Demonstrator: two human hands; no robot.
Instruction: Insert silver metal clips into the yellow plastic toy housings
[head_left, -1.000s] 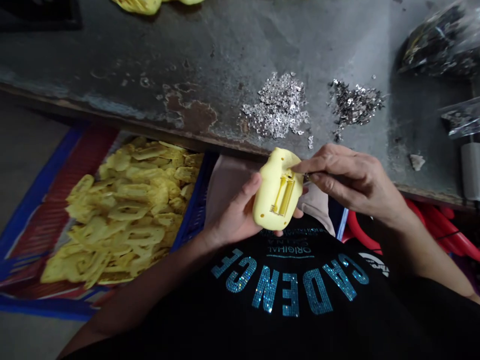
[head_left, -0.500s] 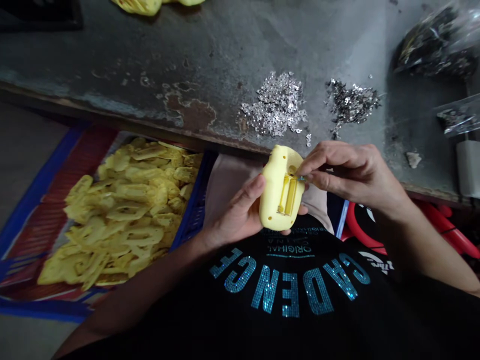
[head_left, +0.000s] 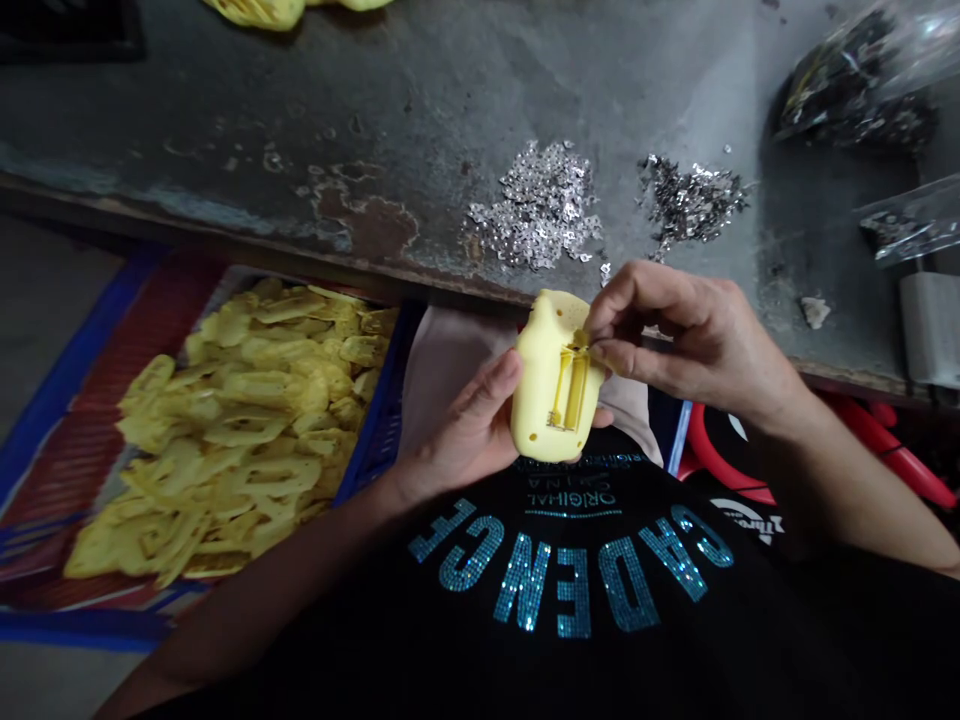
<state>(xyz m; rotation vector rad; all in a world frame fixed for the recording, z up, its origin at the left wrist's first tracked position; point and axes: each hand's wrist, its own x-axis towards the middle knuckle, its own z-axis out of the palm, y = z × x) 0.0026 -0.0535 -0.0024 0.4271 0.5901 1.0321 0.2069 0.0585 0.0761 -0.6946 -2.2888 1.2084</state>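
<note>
A pale yellow plastic casing (head_left: 534,405) with a slotted battery compartment and screw holes rests in my left hand (head_left: 472,425), which is closed around its side and underside. My right hand (head_left: 675,335) comes in from the right, thumb and forefinger pinched at the upper end of the compartment. Whatever lies between those fingertips is too small and too covered to name. On the table just beyond the casing lies a pile of small shiny metal plates (head_left: 540,205). To its right is a second pile of darker metal pieces (head_left: 694,200).
A blue and red crate (head_left: 142,400) full of yellow plastic parts (head_left: 262,425) stands at lower left. The worn metal table (head_left: 300,110) spans the far side. Clear bags of metal parts (head_left: 855,90) lie at the right, above red tubing (head_left: 885,450).
The right hand's fingertips stay by the upper end of the compartment while the casing tilts and shifts slightly. The whole view has slid a little, moving the table items left.
</note>
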